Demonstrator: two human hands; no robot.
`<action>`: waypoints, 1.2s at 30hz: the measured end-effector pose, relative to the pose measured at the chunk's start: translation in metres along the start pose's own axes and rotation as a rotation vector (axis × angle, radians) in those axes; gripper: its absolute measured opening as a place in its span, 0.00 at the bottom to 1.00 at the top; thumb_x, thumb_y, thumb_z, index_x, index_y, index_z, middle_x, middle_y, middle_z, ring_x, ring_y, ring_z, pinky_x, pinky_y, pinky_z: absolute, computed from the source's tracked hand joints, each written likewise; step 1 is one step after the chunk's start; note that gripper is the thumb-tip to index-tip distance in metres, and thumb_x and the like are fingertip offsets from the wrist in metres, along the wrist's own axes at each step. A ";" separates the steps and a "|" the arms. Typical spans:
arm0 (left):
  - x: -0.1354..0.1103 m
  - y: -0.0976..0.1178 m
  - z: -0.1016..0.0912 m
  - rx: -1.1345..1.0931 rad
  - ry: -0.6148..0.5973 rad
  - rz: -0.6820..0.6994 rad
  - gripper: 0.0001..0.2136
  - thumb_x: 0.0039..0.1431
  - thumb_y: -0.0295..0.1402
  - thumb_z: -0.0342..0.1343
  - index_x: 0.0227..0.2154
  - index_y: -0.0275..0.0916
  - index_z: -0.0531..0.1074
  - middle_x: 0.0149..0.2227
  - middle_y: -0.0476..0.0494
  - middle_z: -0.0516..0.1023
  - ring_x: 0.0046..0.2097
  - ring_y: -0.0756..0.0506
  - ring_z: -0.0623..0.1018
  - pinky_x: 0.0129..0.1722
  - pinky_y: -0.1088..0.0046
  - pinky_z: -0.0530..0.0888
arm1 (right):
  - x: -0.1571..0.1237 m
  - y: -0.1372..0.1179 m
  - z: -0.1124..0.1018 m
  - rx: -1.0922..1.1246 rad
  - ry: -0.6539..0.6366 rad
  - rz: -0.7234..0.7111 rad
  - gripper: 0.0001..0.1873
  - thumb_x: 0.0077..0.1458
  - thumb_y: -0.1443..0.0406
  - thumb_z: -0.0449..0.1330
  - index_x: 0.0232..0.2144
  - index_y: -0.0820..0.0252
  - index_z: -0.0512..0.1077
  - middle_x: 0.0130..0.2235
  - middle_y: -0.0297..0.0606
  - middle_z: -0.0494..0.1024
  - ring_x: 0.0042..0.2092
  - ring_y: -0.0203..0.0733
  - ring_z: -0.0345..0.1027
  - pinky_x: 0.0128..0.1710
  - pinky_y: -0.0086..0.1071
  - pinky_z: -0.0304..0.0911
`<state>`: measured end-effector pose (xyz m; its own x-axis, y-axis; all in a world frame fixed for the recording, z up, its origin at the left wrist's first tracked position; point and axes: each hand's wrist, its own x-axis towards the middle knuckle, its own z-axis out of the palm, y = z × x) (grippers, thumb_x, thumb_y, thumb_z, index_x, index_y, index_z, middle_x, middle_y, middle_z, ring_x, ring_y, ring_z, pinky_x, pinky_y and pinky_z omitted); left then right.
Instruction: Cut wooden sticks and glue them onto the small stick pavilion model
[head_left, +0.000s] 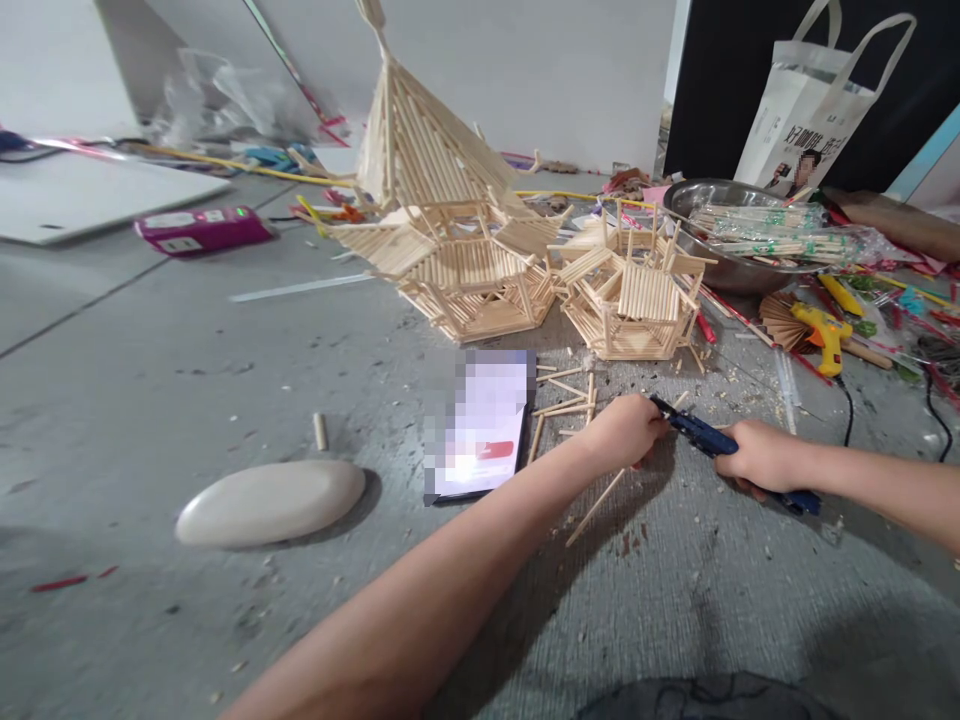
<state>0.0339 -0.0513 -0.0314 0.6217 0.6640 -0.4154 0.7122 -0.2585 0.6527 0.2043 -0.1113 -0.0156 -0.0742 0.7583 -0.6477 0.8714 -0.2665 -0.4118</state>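
My left hand (626,430) is closed on a thin wooden stick (596,507) that slants down to the floor. My right hand (757,457) grips blue-handled cutters (701,434), whose jaws point at the stick end in my left fingers. Several cut sticks (566,398) lie just beyond the hands. A phone (480,425) with a lit screen lies flat to the left of my left hand. Behind it stand a tall stick-built pagoda model (442,220) and a smaller stick structure (634,295).
A smooth pale stone (271,502) lies on the grey floor at the left. A metal bowl (720,265) with packed sticks, a yellow glue gun (823,332), a white tote bag (814,110) and a pink box (201,228) lie around.
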 end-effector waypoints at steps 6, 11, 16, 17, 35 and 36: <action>0.000 0.000 0.000 0.005 0.011 0.013 0.13 0.54 0.31 0.42 0.17 0.36 0.64 0.16 0.49 0.69 0.16 0.53 0.66 0.18 0.79 0.62 | 0.000 -0.001 0.000 0.000 0.008 -0.004 0.04 0.41 0.66 0.51 0.18 0.58 0.59 0.14 0.29 0.64 0.14 0.31 0.59 0.16 0.24 0.52; 0.000 -0.001 0.002 -0.003 0.052 0.025 0.14 0.54 0.31 0.42 0.16 0.36 0.63 0.16 0.48 0.69 0.16 0.53 0.67 0.20 0.79 0.63 | 0.005 0.002 0.003 0.022 0.077 0.042 0.05 0.42 0.65 0.51 0.18 0.58 0.58 0.10 0.26 0.60 0.12 0.31 0.56 0.14 0.24 0.50; -0.001 -0.001 -0.001 0.005 0.036 0.042 0.15 0.55 0.31 0.42 0.16 0.36 0.65 0.15 0.49 0.69 0.16 0.53 0.66 0.19 0.78 0.63 | 0.007 0.005 -0.001 0.152 -0.077 0.063 0.08 0.42 0.65 0.50 0.15 0.59 0.57 0.12 0.29 0.63 0.13 0.31 0.55 0.14 0.26 0.52; -0.002 -0.001 -0.002 0.006 0.031 0.041 0.15 0.54 0.31 0.42 0.16 0.36 0.66 0.15 0.49 0.68 0.15 0.53 0.66 0.19 0.78 0.63 | 0.007 0.006 -0.002 0.186 -0.119 0.053 0.07 0.42 0.65 0.50 0.16 0.59 0.58 0.14 0.30 0.64 0.14 0.30 0.56 0.15 0.26 0.53; -0.022 0.006 -0.028 0.458 0.258 0.062 0.15 0.57 0.33 0.40 0.31 0.37 0.73 0.34 0.38 0.76 0.35 0.43 0.75 0.34 0.69 0.68 | 0.001 0.025 -0.033 -0.501 0.425 0.000 0.19 0.49 0.52 0.49 0.37 0.57 0.67 0.34 0.42 0.75 0.34 0.44 0.68 0.26 0.30 0.52; -0.025 0.002 -0.038 0.502 0.282 0.057 0.13 0.56 0.30 0.41 0.33 0.38 0.72 0.35 0.39 0.76 0.36 0.43 0.75 0.35 0.69 0.68 | 0.002 0.024 -0.034 -0.507 0.431 -0.015 0.19 0.49 0.52 0.49 0.38 0.57 0.66 0.36 0.42 0.75 0.35 0.45 0.69 0.27 0.30 0.53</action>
<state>0.0071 -0.0417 0.0044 0.6016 0.7828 -0.1589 0.7904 -0.5548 0.2597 0.2417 -0.0964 -0.0053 0.0204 0.9579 -0.2864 0.9998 -0.0207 0.0020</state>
